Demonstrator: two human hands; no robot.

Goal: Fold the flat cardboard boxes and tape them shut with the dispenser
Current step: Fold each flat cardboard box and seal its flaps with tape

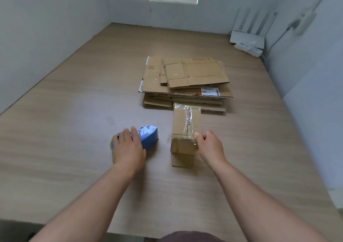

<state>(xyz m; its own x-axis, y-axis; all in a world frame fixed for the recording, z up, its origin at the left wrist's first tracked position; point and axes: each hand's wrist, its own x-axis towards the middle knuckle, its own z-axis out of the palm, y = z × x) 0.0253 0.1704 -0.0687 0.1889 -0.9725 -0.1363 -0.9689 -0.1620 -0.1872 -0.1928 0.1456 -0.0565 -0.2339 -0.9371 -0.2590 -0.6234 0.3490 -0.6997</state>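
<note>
The left hand (128, 147) clasps a blue plastic tape dispenser (149, 137). The right hand (209, 147) grips a taped brown cardboard box (185, 126).

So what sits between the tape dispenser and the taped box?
Nothing: only a bare strip of wooden surface separates the blue tape dispenser from the taped box, as the head view shows.

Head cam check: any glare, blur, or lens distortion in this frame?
Head view: soft, even light, faint shadows; glare on the clear tape along the taped box; wide-angle bends walls and table edges; smear at far right; blue tape dispenser reasonably sharp.
</note>
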